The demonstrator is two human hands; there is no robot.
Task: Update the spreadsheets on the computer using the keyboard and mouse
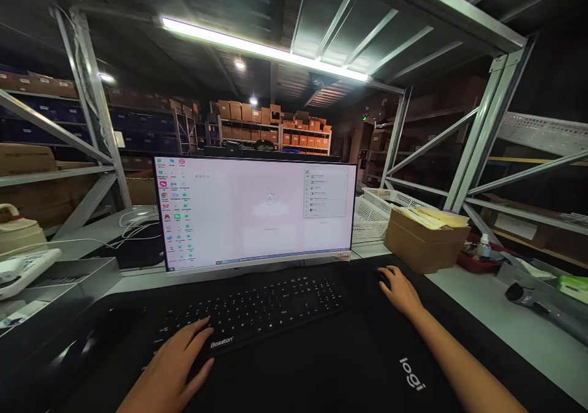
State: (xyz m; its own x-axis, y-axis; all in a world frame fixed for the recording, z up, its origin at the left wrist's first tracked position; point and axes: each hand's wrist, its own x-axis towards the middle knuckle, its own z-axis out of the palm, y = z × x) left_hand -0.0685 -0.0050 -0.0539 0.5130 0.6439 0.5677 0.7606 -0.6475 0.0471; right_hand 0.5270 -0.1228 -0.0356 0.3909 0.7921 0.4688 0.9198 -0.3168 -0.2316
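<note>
A black keyboard [257, 306] marked Bosston lies on a black desk mat [294, 376]. Over its left end rests my left hand [177, 361], fingers spread and the tips on or just above the keys. To the right of the keyboard, my right hand [400, 290] is curved over a dark computer mouse, which is mostly hidden under the palm and hard to make out against the mat. Behind the keyboard stands a lit monitor [257, 217], showing desktop icons down the left side and a small list window at the upper right.
A cardboard box [422, 241] of papers and white plastic baskets [370, 217] stand right of the monitor. Further right lies a black handheld scanner [523, 295]. At the left are a metal tray [98, 278] and white cables [133, 217]. Shelves with boxes [257, 116] fill the background.
</note>
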